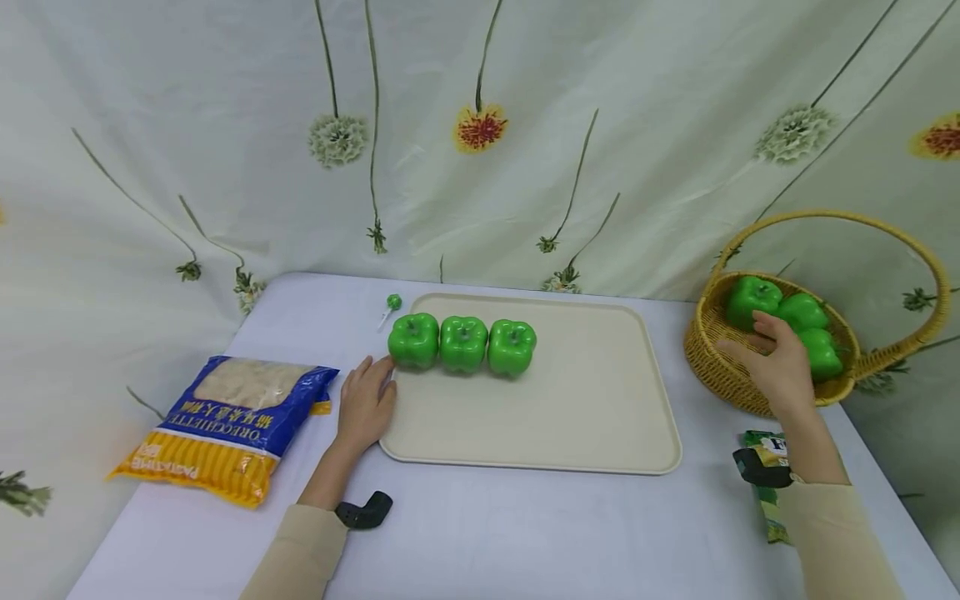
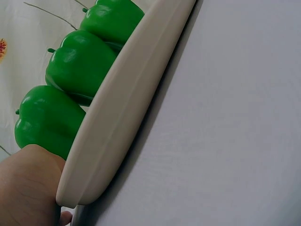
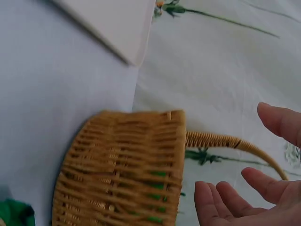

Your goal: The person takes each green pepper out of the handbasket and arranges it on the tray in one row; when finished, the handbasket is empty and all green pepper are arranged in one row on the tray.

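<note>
My left hand [image 1: 365,404] lies at the left edge of a beige tray [image 1: 592,400], its fingertips close to a green bell pepper [image 1: 413,342]. Two more bell peppers [image 1: 462,343] [image 1: 512,347] continue that row along the tray's far left part. Over the wicker basket [image 1: 708,354] at the right, my right hand [image 1: 783,367] hovers with thumb and fingers spread and nothing between them. Three green bell peppers [image 1: 753,300] are visible in the basket. From the right wrist, the open fingers [image 3: 230,200] appear beside the basket's rim [image 3: 181,141].
A blue and yellow bag of orecchiette pasta [image 1: 225,425] lies left of my left hand. Behind the tray is a small green-topped lollipop-like item [image 1: 393,303]. A green packet [image 1: 768,500] sits partly under my right forearm. The basket's tall handle [image 1: 825,215] arches above its opening.
</note>
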